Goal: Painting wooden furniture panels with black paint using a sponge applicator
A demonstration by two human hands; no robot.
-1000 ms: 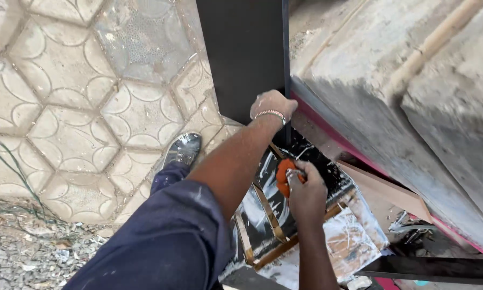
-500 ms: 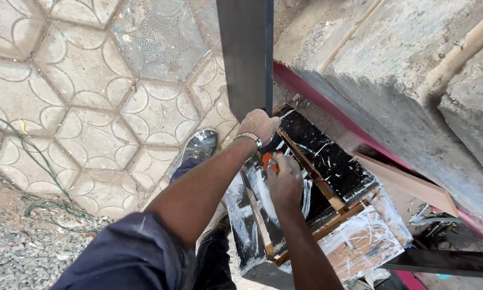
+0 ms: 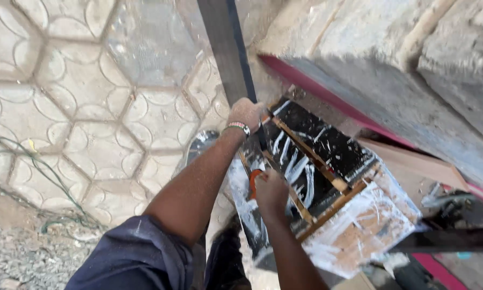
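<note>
My left hand (image 3: 245, 114), with a beaded bracelet at the wrist, grips the lower end of a tall dark metal bar (image 3: 226, 48) that stands upright. My right hand (image 3: 270, 192) sits just below it, closed around an orange-handled tool (image 3: 252, 181) whose working end is hidden. Both hands are pressed against the left edge of a black wooden box (image 3: 327, 161) with white paint smears and bare timber strips.
Hexagon-patterned paving (image 3: 91, 107) lies to the left, with a green cable (image 3: 16, 177) and gravel at the lower left. A rough concrete wall (image 3: 391, 64) with a red strip along its base rises on the right. My shoe (image 3: 201, 144) rests on the paving.
The view has shifted so the box and bar sit more central. My right hand has slid down, away from my left hand, along the box edge.
</note>
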